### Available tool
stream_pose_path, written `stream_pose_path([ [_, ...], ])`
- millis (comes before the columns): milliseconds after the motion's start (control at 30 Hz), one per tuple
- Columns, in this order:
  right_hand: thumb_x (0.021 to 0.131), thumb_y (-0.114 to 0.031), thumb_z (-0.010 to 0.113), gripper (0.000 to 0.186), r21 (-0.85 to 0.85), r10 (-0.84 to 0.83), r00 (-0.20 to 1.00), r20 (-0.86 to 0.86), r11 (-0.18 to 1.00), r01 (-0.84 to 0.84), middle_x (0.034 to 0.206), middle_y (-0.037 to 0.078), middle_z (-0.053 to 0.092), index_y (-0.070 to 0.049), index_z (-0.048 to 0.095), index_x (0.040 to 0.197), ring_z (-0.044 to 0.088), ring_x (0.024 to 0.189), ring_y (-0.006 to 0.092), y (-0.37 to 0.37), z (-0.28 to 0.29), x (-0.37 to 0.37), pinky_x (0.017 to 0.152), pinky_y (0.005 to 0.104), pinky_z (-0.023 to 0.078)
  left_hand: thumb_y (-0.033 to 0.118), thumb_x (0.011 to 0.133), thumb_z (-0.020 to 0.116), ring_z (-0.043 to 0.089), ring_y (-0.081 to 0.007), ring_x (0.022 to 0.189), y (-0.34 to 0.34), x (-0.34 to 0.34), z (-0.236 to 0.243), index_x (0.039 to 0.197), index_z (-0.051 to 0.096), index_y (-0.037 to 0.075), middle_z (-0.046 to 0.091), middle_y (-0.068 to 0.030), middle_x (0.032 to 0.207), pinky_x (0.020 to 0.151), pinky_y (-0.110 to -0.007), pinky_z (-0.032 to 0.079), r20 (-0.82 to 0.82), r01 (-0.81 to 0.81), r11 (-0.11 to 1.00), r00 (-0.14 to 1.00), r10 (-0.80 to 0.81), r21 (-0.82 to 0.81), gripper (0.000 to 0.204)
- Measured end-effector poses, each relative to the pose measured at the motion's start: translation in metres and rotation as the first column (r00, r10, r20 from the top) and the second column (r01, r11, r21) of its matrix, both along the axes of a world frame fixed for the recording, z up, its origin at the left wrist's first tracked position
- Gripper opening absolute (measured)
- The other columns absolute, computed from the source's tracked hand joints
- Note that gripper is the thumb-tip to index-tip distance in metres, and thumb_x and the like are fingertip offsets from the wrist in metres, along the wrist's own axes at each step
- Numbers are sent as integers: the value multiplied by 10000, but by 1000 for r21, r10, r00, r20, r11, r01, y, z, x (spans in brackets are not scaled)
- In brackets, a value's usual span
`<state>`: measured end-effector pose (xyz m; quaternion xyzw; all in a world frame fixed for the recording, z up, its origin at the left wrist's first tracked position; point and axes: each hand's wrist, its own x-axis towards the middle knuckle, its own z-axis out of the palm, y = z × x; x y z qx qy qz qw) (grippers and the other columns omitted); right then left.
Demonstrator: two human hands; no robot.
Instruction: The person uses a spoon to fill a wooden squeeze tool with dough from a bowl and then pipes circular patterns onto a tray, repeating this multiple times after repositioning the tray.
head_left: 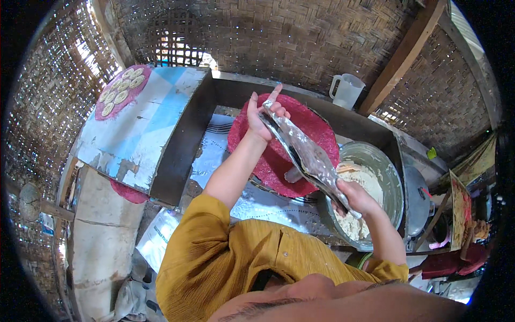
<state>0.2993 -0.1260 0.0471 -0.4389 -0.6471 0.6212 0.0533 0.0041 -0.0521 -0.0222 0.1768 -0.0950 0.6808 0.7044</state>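
The left hand [265,119] grips the folded, smeared plastic sheet [311,154] at its ten-o'clock end, the right hand [358,197] at four o'clock, seemingly keeping it stretched. It spans over the pink round tray [315,119].

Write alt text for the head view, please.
A person's left hand and right hand hold a long, flat, flour-smeared object slantwise above a round red surface. At right, a large tub holds a pale, floury mixture; at left, pale rounds lie on a smaller red piece.
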Motion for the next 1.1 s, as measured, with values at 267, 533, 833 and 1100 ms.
stream_pose_path([
  [267,837,-416,435,423,200,-69,994,82,978,52,561,39,503,-14,550,778,469,439,102,-4,40,3,396,239,370,356,794,456,438,-120,477,-13,6,56,1238,365,76,367,53,477,639,-317,426,-54,-120,992,991,123,50,533],
  [533,809,-404,477,404,206,-67,998,6,976,64,544,37,497,-8,531,749,465,417,99,-23,38,20,390,224,366,319,800,423,388,-107,422,-45,14,71,1178,459,108,332,40,415,580,-291,389,-94,-54,997,994,60,63,434],
  [833,796,-365,528,385,287,-82,996,-22,954,85,552,4,484,-10,591,931,441,454,68,-16,46,1,414,219,360,391,828,395,312,-74,370,-48,3,107,1146,480,80,289,56,393,506,-232,332,-88,-129,985,986,139,111,453],
  [1100,788,-341,547,372,243,-69,998,13,968,63,573,20,522,2,591,925,460,469,66,-29,29,28,435,223,375,432,831,367,301,-85,343,-61,23,85,1057,558,94,269,57,369,491,-233,334,-148,-87,995,985,94,50,450],
])
